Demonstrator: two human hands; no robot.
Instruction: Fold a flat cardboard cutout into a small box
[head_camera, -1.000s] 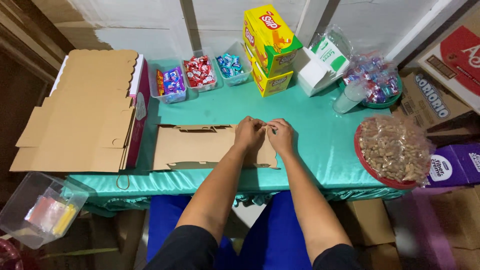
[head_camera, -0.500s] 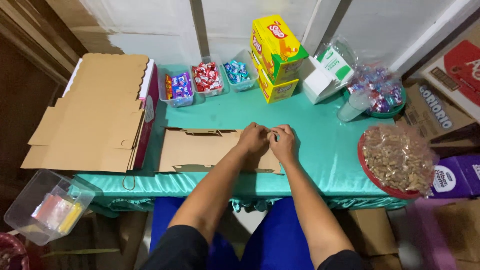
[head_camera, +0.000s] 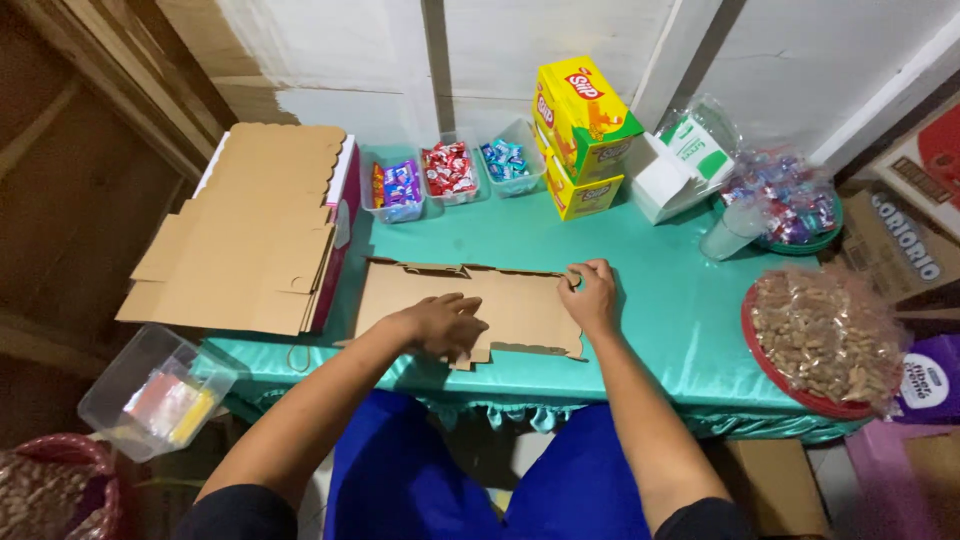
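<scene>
At frame centre, the left hand (head_camera: 447, 325) is pressing loosely curled fingers on a flat cardboard blank (head_camera: 520, 305) while the right hand (head_camera: 590, 296) is pinching its upper right edge.

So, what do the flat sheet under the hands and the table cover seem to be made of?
Flat sheet: looks like brown cardboard, matte, with die-cut tabs and fold lines. Table cover: probably a satin-like cloth, teal and shiny, with a gathered frill along the front edge.

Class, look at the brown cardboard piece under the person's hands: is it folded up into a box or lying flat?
Flat. The cardboard piece lies spread on the green tablecloth, with the left hand and right hand resting on it.
</scene>
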